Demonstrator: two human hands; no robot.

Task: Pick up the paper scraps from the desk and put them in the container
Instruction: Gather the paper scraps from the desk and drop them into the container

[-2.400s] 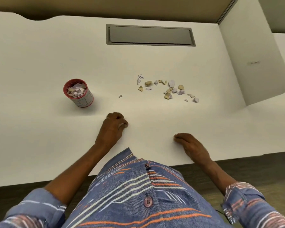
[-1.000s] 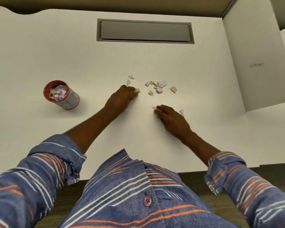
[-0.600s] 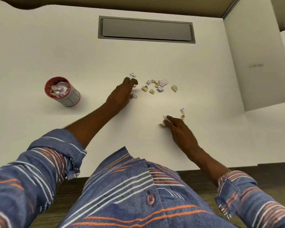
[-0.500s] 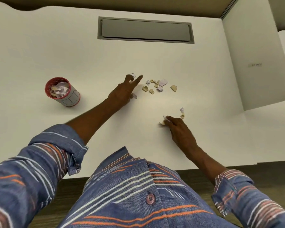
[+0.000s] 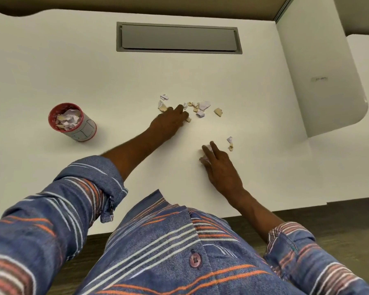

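The person leans over the white desk [image 5: 51,60] with both arms stretched forward; the left hand [image 5: 168,124] reaches furthest, its fingertips down among the main scatter of paper scraps [image 5: 201,107], which lies about the middle of the desk; one finger lies fairly straight toward the pile and the others bend at the tips, with a tan piece [image 5: 188,119] just beside them; I cannot tell whether that hand pinches anything or only touches the paper. The right hand [image 5: 221,167] rests nearer the body, palm down, two fingers [image 5: 213,146] straight and spread apart; a white scrap shows between them and a few crumpled bits [image 5: 203,159] peek out at the thumb side, so the hand lies wide and flat over them rather than curled round them. Two small scraps [image 5: 230,143] sit just beside that hand, apart from the main scatter. The container [image 5: 73,122], a round tub with a red rim, stands well to the left of both hands, already full of torn paper. At the far side a grey cable flap [image 5: 178,37] is set into the desk; a pale partition [image 5: 320,71] rises on the right. The blue striped shirt [image 5: 168,241] fills the near view, sleeves rolled.
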